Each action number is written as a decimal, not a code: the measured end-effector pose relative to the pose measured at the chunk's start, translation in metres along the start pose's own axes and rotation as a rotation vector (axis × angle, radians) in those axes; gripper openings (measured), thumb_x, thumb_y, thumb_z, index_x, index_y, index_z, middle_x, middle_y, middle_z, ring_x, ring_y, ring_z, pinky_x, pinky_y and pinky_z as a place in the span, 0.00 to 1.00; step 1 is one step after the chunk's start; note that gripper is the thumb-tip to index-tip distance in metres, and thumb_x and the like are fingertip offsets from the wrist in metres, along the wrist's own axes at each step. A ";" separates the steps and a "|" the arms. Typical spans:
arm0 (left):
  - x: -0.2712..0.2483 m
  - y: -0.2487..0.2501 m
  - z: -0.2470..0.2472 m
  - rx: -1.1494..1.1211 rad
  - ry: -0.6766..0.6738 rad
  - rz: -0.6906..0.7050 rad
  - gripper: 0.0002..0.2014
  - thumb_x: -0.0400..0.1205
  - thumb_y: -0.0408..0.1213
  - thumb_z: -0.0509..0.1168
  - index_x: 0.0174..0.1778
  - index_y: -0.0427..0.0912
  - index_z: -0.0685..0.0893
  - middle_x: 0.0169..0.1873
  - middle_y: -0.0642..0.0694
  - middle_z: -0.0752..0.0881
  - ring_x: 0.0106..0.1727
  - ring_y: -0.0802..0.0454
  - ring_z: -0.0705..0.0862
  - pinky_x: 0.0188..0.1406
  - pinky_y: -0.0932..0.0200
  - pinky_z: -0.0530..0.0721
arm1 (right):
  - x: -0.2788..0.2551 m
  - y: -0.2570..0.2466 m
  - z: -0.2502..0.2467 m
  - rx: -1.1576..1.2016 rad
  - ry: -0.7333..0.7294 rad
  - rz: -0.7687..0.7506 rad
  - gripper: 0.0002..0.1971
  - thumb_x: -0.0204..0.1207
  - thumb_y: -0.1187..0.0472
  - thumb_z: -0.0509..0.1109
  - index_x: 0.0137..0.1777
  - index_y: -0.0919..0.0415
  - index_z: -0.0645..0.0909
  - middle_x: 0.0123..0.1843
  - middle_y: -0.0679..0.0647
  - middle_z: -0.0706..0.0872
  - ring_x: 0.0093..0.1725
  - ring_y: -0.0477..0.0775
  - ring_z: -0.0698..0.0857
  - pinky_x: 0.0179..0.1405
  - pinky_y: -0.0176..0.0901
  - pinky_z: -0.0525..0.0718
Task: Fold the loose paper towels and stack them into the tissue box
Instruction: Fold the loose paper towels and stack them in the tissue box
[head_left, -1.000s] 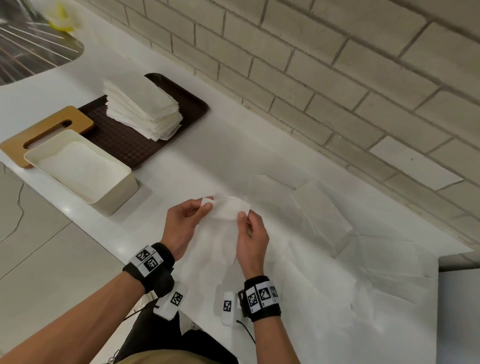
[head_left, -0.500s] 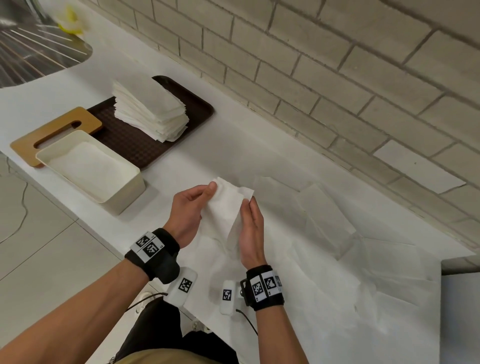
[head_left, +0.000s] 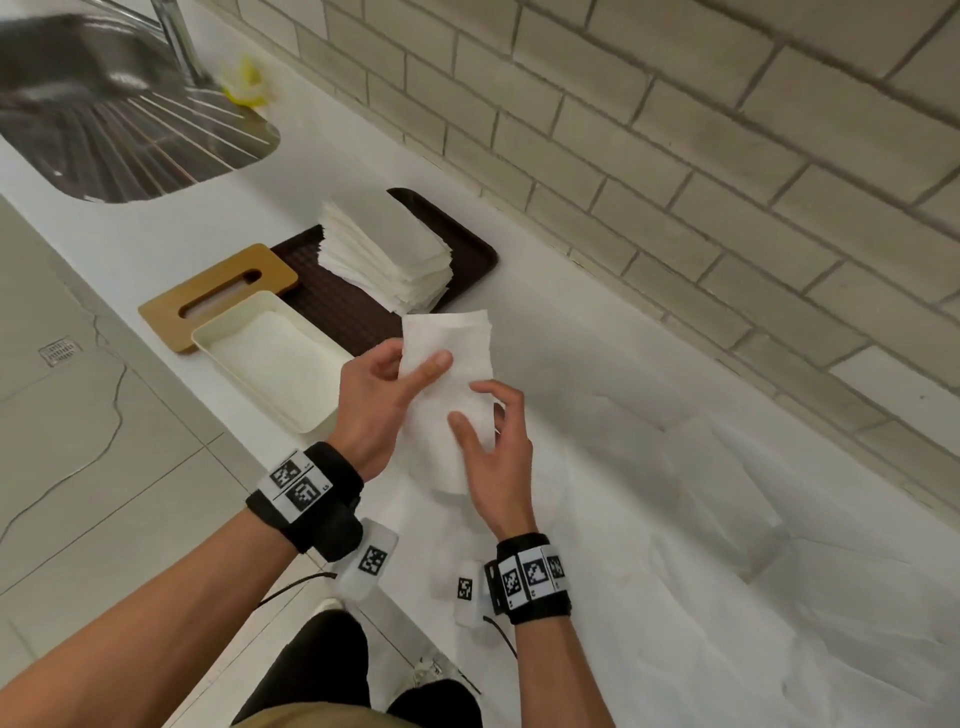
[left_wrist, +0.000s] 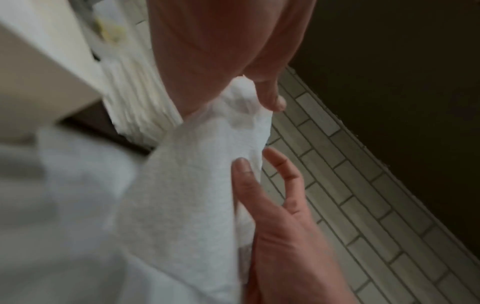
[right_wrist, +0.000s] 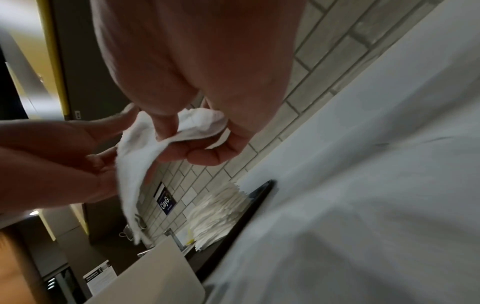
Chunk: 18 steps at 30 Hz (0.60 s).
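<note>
Raised since the earlier frame, the folded white paper towel (head_left: 451, 374) is pinched by both left hand (head_left: 375, 400) and right hand (head_left: 494, 457), at three o'clock of the cream rectangular tissue box (head_left: 270, 364); a wall sign (right_wrist: 166, 202) reads "ClayG".

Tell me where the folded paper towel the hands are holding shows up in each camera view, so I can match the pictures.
Head: the folded paper towel is at centre, upright between the left hand and right hand.
Left wrist: centre, running down from the fingertips.
Right wrist: upper left of centre, draped from the fingers.
Shared landmark: the stack of folded towels on the brown tray.
</note>
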<state>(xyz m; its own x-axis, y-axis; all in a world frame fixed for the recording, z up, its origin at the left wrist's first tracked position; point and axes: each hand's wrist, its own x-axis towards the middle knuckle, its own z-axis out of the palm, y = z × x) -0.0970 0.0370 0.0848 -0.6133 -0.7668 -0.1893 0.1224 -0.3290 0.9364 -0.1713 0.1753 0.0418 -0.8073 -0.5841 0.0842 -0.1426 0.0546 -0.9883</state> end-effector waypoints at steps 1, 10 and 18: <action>0.004 0.006 -0.010 0.051 0.007 0.023 0.16 0.80 0.41 0.82 0.60 0.37 0.93 0.55 0.41 0.96 0.57 0.40 0.95 0.59 0.39 0.94 | 0.005 -0.006 0.009 -0.018 -0.023 -0.010 0.18 0.86 0.65 0.78 0.70 0.47 0.81 0.69 0.41 0.89 0.72 0.50 0.88 0.76 0.59 0.84; 0.087 0.040 -0.129 0.236 0.401 0.128 0.17 0.87 0.47 0.76 0.66 0.41 0.88 0.57 0.47 0.93 0.53 0.54 0.93 0.57 0.48 0.94 | 0.042 -0.021 0.113 -0.254 -0.216 0.035 0.09 0.86 0.58 0.77 0.58 0.40 0.86 0.47 0.53 0.91 0.34 0.57 0.79 0.46 0.46 0.84; 0.133 0.029 -0.214 1.302 0.219 0.101 0.11 0.88 0.48 0.70 0.56 0.45 0.82 0.43 0.45 0.86 0.59 0.33 0.84 0.68 0.34 0.76 | 0.057 0.008 0.188 -1.055 -0.079 -0.184 0.04 0.87 0.50 0.78 0.55 0.42 0.85 0.37 0.46 0.90 0.44 0.53 0.74 0.46 0.52 0.71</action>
<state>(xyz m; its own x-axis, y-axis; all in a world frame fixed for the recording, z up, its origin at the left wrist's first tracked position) -0.0081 -0.1921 0.0240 -0.4930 -0.8695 -0.0311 -0.7492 0.4061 0.5232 -0.1106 -0.0097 0.0144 -0.6891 -0.7034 0.1744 -0.7112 0.6100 -0.3494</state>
